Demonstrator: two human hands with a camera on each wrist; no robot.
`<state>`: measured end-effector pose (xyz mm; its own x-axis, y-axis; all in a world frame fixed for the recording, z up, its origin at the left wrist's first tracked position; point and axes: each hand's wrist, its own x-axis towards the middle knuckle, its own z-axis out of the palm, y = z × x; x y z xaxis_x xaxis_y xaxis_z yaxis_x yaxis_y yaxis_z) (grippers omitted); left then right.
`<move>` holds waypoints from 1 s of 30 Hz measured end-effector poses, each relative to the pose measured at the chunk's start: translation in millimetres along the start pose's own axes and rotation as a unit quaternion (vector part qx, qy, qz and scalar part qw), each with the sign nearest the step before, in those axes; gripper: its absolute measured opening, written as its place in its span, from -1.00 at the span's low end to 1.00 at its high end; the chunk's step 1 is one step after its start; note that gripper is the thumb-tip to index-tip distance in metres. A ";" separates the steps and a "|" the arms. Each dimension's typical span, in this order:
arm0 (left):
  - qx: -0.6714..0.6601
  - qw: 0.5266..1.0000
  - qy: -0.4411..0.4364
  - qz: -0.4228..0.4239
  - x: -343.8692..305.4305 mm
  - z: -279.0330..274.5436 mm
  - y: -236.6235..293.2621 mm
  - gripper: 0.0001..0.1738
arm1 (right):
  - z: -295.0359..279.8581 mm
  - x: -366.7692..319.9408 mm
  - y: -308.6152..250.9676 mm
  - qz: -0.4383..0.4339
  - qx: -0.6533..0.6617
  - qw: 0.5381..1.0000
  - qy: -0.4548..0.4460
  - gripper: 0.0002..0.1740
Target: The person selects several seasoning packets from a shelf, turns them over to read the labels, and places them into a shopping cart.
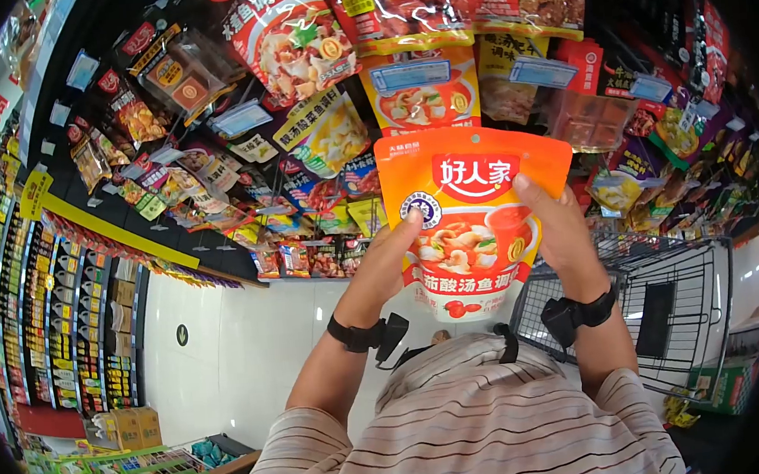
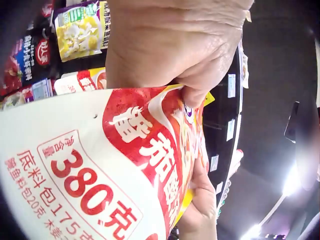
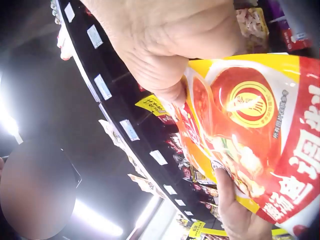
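An orange, red and white pouch of fish soup seasoning (image 1: 468,230) is held upright in front of the chest, its printed front facing up at the head view. My left hand (image 1: 387,259) grips its left edge, thumb lying on the front near a round purple badge. On the opposite edge my right hand (image 1: 561,227) does the same, with its thumb beside the red brand label. The fingers behind the pouch are hidden in the head view. Up close in the left wrist view, the pouch's white lower part (image 2: 65,175) shows red printing, including 380克.
Seasoning packets (image 1: 293,48) hang in rows on the rack ahead, with price tags (image 1: 411,75) on the hooks. A wire shopping cart (image 1: 661,304) stands close on the right. Bottle shelves (image 1: 63,297) line the left, and cardboard boxes (image 1: 127,429) sit below them.
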<state>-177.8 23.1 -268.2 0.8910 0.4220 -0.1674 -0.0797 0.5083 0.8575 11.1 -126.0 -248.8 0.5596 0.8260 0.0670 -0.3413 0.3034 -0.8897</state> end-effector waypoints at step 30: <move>-0.005 0.976 -0.099 0.192 96.8 -42.4 104.0 -0.48 | -0.9 35.9 22.0 -0.035 -0.072 0.989 0.126 -0.60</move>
<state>-118.9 148.7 -215.9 0.8638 0.4294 0.2637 -0.4280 0.3490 0.8337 24.4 -90.1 -266.3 0.7542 0.6559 0.0322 -0.1945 0.2700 -0.9430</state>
